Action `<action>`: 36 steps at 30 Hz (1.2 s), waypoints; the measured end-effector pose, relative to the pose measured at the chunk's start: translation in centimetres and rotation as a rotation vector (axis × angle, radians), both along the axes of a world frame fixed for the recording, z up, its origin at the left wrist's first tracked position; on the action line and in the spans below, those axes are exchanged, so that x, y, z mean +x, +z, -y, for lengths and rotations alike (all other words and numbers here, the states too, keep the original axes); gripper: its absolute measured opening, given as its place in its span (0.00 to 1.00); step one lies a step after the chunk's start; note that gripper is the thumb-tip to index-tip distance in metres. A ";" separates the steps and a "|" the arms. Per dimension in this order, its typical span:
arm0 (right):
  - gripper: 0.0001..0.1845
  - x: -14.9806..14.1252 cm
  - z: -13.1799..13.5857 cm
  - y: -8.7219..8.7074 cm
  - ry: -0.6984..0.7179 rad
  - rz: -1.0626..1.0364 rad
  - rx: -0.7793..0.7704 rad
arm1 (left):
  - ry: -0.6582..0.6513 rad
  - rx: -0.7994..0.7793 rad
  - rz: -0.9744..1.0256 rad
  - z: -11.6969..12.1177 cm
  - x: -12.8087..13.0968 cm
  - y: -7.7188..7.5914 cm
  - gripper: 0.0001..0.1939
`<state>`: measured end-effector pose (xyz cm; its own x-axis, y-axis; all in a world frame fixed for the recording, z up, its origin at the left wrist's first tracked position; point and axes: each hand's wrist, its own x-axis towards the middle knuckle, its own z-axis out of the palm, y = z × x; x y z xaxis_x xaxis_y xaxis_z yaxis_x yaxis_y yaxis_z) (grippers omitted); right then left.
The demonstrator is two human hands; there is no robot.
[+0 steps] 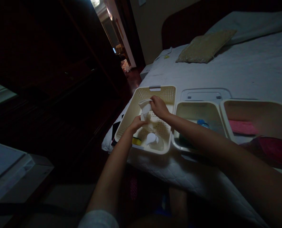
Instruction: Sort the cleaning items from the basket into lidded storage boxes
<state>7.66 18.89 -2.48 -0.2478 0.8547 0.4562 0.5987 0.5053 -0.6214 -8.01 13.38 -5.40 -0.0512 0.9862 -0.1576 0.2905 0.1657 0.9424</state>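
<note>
Over a cream perforated basket (128, 119), both hands hold a thin, limp white piece (145, 108); cloth or soft plastic, I cannot tell which. My right hand (159, 107) pinches its upper corner. My left hand (137, 123), lower and nearer to me, has its fingers closed on the lower part. Below them in the basket, a yellow and dark sponge (136, 141) lies beside a container with a round white top (151, 138).
Right of the basket stand a smaller bin (197, 108) with a blue-topped item (202, 123), and a larger bin (257, 106) holding a pink cloth (242, 126) and a dark red item (277, 148). A lid (204, 93) lies behind. A cushion (204, 47) rests on the bed (245, 69).
</note>
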 end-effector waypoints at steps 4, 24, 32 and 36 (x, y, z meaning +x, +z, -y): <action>0.14 0.2 -0.1 0.2 -0.025 -0.126 0.053 | 0.029 0.004 -0.007 -0.2 -0.4 -0.4 0.15; 0.05 1.5 -0.4 7.5 0.037 -0.352 0.359 | -0.037 0.173 0.164 -1.1 2.3 3.9 0.29; 0.10 4.8 0.4 10.6 0.018 -0.361 0.456 | -0.007 0.336 0.268 -1.5 6.0 7.0 0.29; 0.17 7.4 0.5 12.5 -0.031 -0.347 0.478 | 0.037 0.463 0.246 -1.5 7.7 8.3 0.27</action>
<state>15.05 18.38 10.04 0.0064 0.5384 0.8426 0.4199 0.7633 -0.4909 -0.30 14.87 2.90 -0.1036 0.9536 0.2827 0.0532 -0.2785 0.9590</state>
